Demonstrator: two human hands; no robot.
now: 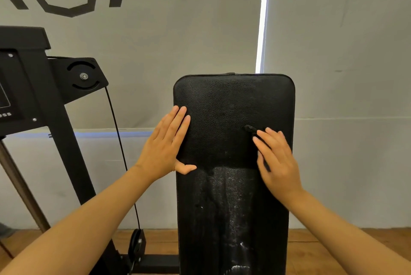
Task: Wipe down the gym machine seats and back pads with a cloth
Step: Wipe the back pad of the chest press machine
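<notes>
A tall black back pad [233, 107] stands upright in front of a grey wall, and everything else sits around it. A black cloth [222, 148] lies flat across the pad's middle, a darker matte band against the grainy upholstery, with a small bunched corner poking up near the pad's right side. The left hand [165, 145] lies flat at the pad's left edge, its fingers [181, 119] straight and close together pointing up, thumb spread out low across the cloth's lower left corner; it presses rather than grips. The right hand [277, 159] rests on the cloth toward the pad's right edge, fingers extended and slightly spread, tips just below the bunched corner (whether any fingertip pinches that fold I cannot tell). Below the cloth the pad's surface shows pale, streaky sheen running down its centre. To the left of the pad stands a black machine frame [44, 87] with a round pulley plate [83, 75], and a thin black cable [121, 152] drops from it toward the wooden floor [322, 250] behind the pad's base. Above the pad's top edge a bright vertical strip of light [262, 18] splits the wall
</notes>
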